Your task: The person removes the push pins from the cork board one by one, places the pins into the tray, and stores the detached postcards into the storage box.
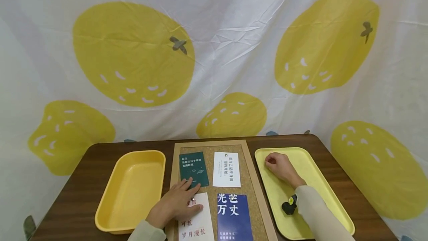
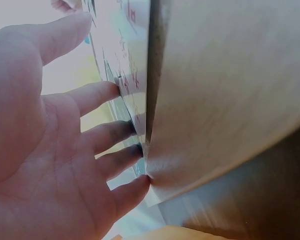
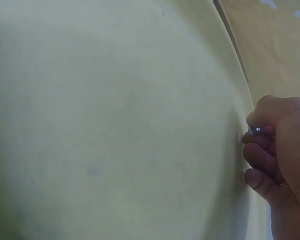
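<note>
My left hand (image 1: 178,201) lies with spread fingers on the cork board (image 1: 210,170). Its fingertips touch the lower edge of the dark green card (image 1: 193,166) and the top of a white card with red writing (image 1: 197,230), partly hiding both. Over the yellow tray (image 1: 277,196), the right hand (image 1: 281,166) has its fingers curled. Between thumb and forefinger it pinches a small silver thumbtack (image 3: 255,130), seen in the right wrist view. A white card with black writing (image 1: 219,170) and a blue card (image 1: 234,218) also lie on the board, each with a tack near its top.
A deeper orange-yellow basin (image 1: 115,181) stands left of the board on the brown wooden table (image 1: 78,181). A black wrist device (image 1: 289,208) sits by the right sleeve. Behind the table hangs a white cloth (image 1: 227,47) printed with lemons.
</note>
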